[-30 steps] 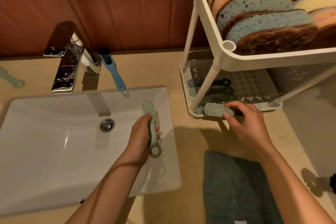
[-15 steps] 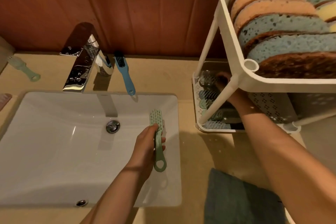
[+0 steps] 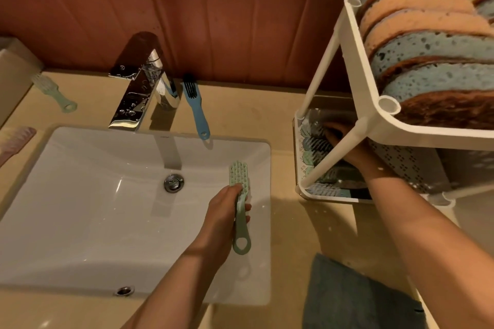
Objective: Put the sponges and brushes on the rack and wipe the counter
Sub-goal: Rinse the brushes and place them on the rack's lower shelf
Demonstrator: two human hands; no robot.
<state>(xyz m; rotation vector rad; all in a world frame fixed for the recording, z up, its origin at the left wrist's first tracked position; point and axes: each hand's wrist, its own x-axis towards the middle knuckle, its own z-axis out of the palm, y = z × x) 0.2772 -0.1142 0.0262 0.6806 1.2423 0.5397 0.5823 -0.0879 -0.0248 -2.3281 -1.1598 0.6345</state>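
Clasping the green brush (image 3: 239,195) by its handle in the left grip (image 3: 222,219) above the sink (image 3: 93,208), with its long axis pointing away and the rack (image 3: 417,132) lying rightward across the desk (image 3: 288,235), nearer the right grip (image 3: 357,153) reaching inside the lower shelf (image 3: 401,165), closure indiscernible.

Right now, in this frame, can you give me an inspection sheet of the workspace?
Surface: beige counter with a white sink set in it.
Job's things: sponges on edge in the top tier of the white rack; brushes on its lower tier; green brush in the left hand; blue brush beside the faucet; pale green brush far left; dark cloth at the near edge.
Clutter: pinkish item at the left edge, too cropped to name.
Hands: left hand grips the green brush over the sink; right hand reaches into the lower tier, grip hidden.
Cables: nothing seen.
Surroundings: chrome faucet; reddish panelled wall.
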